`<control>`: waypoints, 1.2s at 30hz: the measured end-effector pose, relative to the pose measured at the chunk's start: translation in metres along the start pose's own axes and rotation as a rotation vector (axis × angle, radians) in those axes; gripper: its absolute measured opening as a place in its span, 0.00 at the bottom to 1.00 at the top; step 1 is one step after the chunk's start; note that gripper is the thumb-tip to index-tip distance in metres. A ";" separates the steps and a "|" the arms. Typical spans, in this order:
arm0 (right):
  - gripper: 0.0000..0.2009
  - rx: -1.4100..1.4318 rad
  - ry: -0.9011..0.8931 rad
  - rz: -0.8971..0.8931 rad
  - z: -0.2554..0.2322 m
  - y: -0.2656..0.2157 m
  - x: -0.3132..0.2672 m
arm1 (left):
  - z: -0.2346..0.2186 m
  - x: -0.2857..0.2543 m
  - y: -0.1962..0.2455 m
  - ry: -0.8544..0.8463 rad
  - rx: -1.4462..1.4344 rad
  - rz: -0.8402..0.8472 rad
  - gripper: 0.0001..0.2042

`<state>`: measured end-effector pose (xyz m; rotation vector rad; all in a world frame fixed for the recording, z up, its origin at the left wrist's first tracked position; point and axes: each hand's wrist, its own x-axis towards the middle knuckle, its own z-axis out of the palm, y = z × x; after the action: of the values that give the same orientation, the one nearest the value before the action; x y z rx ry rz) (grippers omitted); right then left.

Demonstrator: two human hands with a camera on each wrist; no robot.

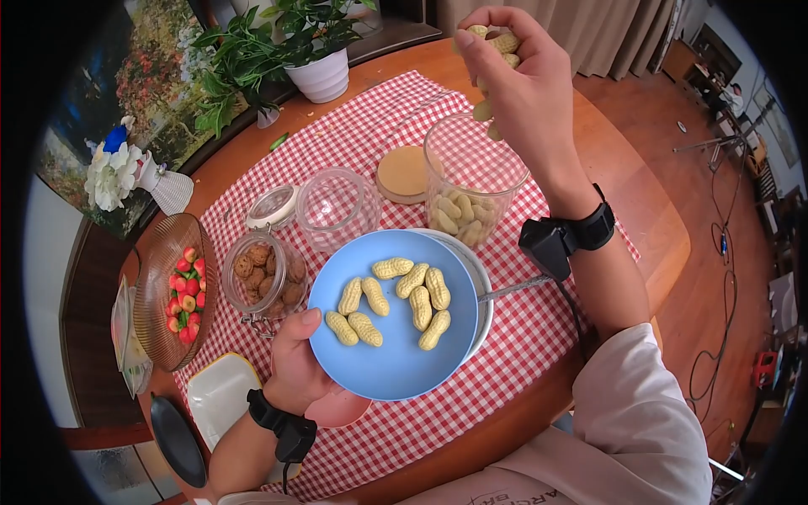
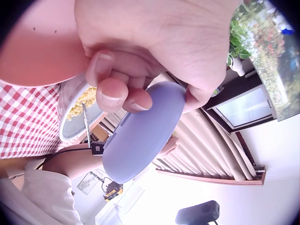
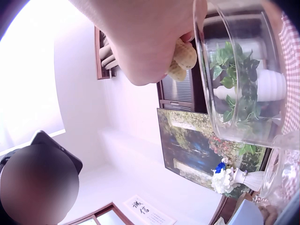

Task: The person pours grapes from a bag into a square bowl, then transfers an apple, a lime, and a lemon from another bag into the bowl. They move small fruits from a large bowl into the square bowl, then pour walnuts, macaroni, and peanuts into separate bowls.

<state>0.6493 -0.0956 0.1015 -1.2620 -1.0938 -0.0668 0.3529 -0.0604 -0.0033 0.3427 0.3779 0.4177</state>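
Note:
My left hand [image 1: 296, 366] holds a blue plate [image 1: 391, 366] by its left edge, thumb on the rim and fingers curled beneath. Several peanuts in their shells [image 1: 364, 330] lie in loose groups on the plate. In the left wrist view, the plate's underside [image 2: 145, 133] faces the camera. Raised at the upper right, my right hand [image 1: 539, 97] grips a handful of peanuts [image 1: 505, 44], partly hidden by the fingers. Below this hand stands a tall clear jar [image 1: 433, 164] with more peanuts [image 1: 463, 215] at its bottom. Two held peanuts [image 3: 184, 55] stick out in the right wrist view.
Behind the plate sits a white bowl [image 1: 482, 330] of yellow kernels [image 2: 84, 102], with a spoon [image 1: 526, 288]. Around them are a walnut jar [image 1: 268, 282], an empty-looking clear jar [image 1: 339, 206], a wooden lid [image 1: 402, 175], a fruit bowl [image 1: 151, 290] and a white tray [image 1: 217, 391].

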 end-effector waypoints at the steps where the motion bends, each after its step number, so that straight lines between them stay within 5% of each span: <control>1: 0.06 0.006 -0.002 -0.014 0.000 0.000 0.000 | 0.001 0.000 0.000 0.021 0.038 0.009 0.35; 8: 0.07 0.101 -0.026 0.039 -0.002 -0.003 -0.002 | -0.002 0.000 0.002 0.001 0.110 -0.001 0.35; 13: 0.07 0.081 0.014 -0.117 -0.004 0.021 0.003 | -0.004 0.001 0.003 -0.012 0.131 -0.012 0.36; 25: 0.07 0.050 0.045 -0.176 -0.002 0.021 0.003 | -0.012 0.001 0.008 -0.045 0.182 -0.036 0.36; 36: 0.08 0.038 0.028 -0.081 -0.004 0.013 -0.002 | -0.017 0.004 0.014 -0.075 0.228 -0.058 0.37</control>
<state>0.6588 -0.0950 0.0909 -1.1787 -1.1168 -0.1244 0.3446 -0.0425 -0.0140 0.5663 0.3616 0.3047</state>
